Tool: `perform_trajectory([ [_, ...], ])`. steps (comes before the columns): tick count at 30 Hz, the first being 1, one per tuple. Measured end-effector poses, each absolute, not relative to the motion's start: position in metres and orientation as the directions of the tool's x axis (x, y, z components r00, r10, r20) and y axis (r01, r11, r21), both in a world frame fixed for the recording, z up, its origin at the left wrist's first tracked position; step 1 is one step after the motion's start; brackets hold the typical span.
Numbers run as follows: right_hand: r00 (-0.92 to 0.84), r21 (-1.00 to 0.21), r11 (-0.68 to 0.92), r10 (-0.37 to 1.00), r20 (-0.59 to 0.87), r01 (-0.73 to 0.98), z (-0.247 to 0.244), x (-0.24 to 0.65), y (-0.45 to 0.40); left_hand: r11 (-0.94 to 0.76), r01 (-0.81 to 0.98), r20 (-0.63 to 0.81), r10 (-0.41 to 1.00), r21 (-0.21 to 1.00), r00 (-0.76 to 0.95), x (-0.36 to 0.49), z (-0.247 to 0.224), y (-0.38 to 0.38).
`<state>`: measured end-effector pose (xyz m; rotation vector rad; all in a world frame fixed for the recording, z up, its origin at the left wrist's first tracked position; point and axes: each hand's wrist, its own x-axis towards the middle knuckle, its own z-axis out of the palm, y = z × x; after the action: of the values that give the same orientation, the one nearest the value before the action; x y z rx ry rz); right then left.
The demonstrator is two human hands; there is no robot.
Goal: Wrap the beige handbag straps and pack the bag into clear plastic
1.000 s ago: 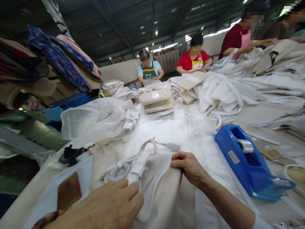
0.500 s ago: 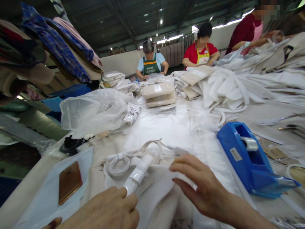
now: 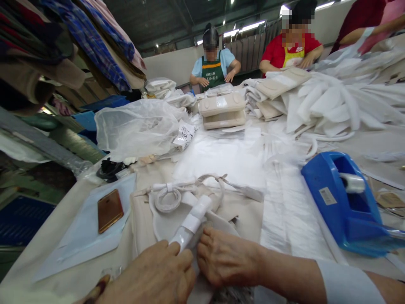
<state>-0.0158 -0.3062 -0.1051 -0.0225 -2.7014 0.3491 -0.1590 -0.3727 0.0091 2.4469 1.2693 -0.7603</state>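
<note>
A cream bag point(image 3: 161, 217) lies in front of me, with a coiled strap point(image 3: 167, 199) and a handle wrapped in shiny white sheet point(image 3: 191, 219) on top. My left hand point(image 3: 161, 270) is closed around the lower end of the wrapped handle. Close beside it, my right hand point(image 3: 221, 257) is closed, its fingers curled down onto the bag just right of the handle. What the right fingertips pinch is hidden under the hand.
A blue tape dispenser point(image 3: 344, 207) stands at right. At left a phone point(image 3: 110, 211) rests on pale sheets point(image 3: 85, 236). Beyond lie white plastic sheets point(image 3: 218, 158), folded beige bags point(image 3: 223, 105) and a clear plastic bag point(image 3: 136, 126). Co-workers point(image 3: 215, 63) work across the table.
My right hand has moved left and down from its raised, spread position and closed at the bag beside the handle. My left hand stays at the wrapped handle. The view has shifted.
</note>
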Motion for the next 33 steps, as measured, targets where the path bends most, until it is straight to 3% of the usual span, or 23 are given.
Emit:
perform_trajectory([
  [2,-0.912,0.015,0.998,-0.067,0.406,-0.067,-0.111,-0.02,-0.311,-0.529,0.848,-0.648,0.651,-0.014,0.395,-0.149,0.009,-0.373],
  [4,-0.899,0.185,0.982,-0.121,0.422,-0.045,-0.112,-0.019,-0.312,-0.501,0.865,-0.677,0.649,-0.038,0.347,-0.145,0.008,-0.375],
  [8,-0.878,0.203,0.979,-0.085,0.47,0.013,-0.104,-0.011,-0.301,-0.515,0.844,-0.605,0.723,-0.148,0.335,-0.163,0.002,-0.389],
  [11,-0.855,0.144,0.987,-0.016,0.518,0.069,-0.095,-0.006,-0.287,-0.513,0.828,-0.309,0.844,-0.226,0.438,-0.187,0.001,-0.397],
  [13,-0.827,0.077,0.991,0.052,0.559,0.114,-0.092,-0.006,-0.279,-0.448,0.861,-0.18,0.893,-0.243,0.414,-0.194,0.009,-0.393],
  [18,-0.726,-0.136,0.967,0.253,0.639,0.216,-0.094,-0.012,-0.264,-0.273,0.937,-0.317,0.928,-0.215,0.198,-0.178,0.041,-0.358],
  [22,-0.674,-0.344,0.906,0.415,0.611,0.245,-0.105,-0.019,-0.255,-0.238,0.933,-0.305,0.94,-0.268,0.152,-0.172,0.045,-0.337],
  [33,-0.637,-0.431,0.871,0.473,0.609,0.235,-0.122,-0.02,-0.248,-0.209,0.976,-0.346,0.922,-0.064,0.175,-0.17,0.051,-0.318],
])
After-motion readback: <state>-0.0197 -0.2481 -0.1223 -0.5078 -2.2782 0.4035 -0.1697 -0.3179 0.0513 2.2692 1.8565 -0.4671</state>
